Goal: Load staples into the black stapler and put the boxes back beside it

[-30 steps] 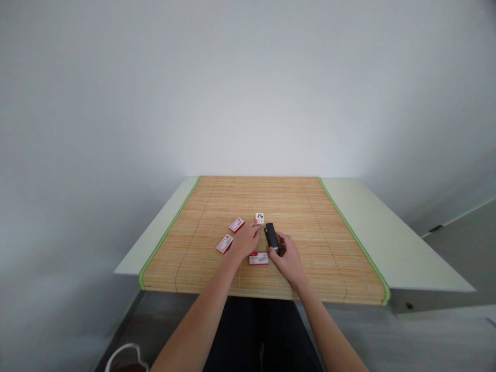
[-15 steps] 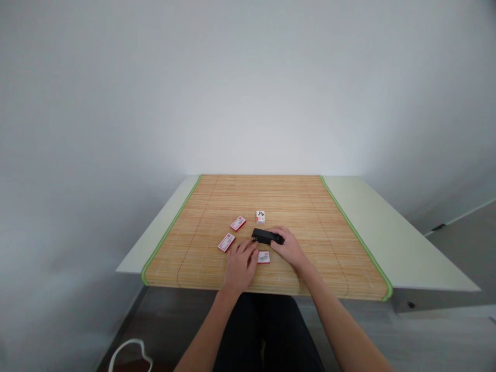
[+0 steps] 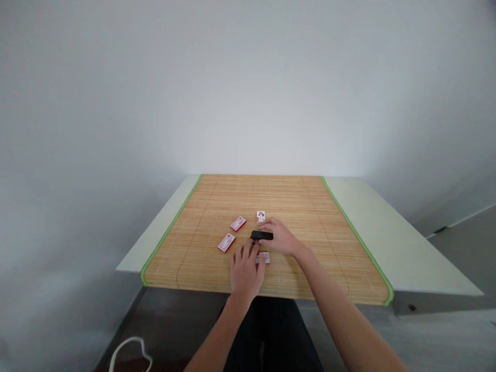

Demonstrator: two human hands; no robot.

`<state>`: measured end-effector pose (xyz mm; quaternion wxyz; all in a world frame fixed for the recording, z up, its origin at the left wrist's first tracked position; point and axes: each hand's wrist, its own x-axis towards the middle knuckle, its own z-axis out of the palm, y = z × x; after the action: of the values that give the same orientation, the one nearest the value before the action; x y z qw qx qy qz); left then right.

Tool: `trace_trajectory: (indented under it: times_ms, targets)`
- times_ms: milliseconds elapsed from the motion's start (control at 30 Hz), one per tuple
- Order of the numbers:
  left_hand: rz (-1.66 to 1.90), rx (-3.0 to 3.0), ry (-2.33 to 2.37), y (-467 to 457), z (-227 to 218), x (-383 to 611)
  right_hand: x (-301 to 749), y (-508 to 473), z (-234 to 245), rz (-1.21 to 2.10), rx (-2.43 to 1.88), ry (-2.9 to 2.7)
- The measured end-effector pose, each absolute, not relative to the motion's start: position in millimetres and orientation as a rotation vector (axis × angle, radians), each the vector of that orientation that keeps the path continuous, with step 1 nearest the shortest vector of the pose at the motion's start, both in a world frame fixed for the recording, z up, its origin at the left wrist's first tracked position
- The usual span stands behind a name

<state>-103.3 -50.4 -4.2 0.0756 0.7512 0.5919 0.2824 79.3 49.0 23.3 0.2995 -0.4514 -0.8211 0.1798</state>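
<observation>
at the bottom left, a white curved loop (image 3: pixel 134 339) is showing, partly cut off. dark-clothed legs (image 3: pixel 273 330) are sitting under the table's near edge. the left hand (image 3: pixel 247 269) is lying palm down, its fingers loosely extended and a little spread, its fingertips meeting the left end of the black stapler (image 3: pixel 262 235); whether they are pressing on it, i cannot tell. a red-and-white box (image 3: pixel 266 257) is lying partly hidden by that hand's thumb. the stapler is lying crosswise just beyond this box, and the right hand (image 3: pixel 283 238) is closing its thumb and fingers around the right end. to the left, two more red-and-white boxes (image 3: pixel 227 242) are lying aslant, apart from each other. past the stapler, a small white box (image 3: pixel 261 216) is resting on the bamboo mat (image 3: pixel 294 199), which is covering the middle of the white table (image 3: pixel 364 222). behind everything, a pale wall (image 3: pixel 248 98) is rising.
</observation>
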Motion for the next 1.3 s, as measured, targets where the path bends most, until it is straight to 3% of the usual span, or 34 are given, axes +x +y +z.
trace_trajectory:
  times_ms: [167,400,800,1100,1300]
  targets:
    - [0.83,2.249,1.776,-50.1,-4.5,-103.1,60.7,61.0,60.2,0.287,-1.175,-2.402]
    - [0.843,2.239,1.778,-49.1,-3.8,-102.4,140.6,34.3,95.7,0.36,-1.244,-2.19]
    - [0.885,2.175,1.79,-46.9,-3.6,-100.2,202.3,-19.9,-2.7,0.657,-1.466,-1.603]
    - [0.914,2.141,1.477,-46.2,-5.1,-150.7,169.9,-63.5,-0.3,0.348,-1.588,-1.311]
    - [0.669,2.249,1.331,-21.7,-4.7,-172.1,101.4,-82.6,-7.3,0.431,-1.473,-1.797]
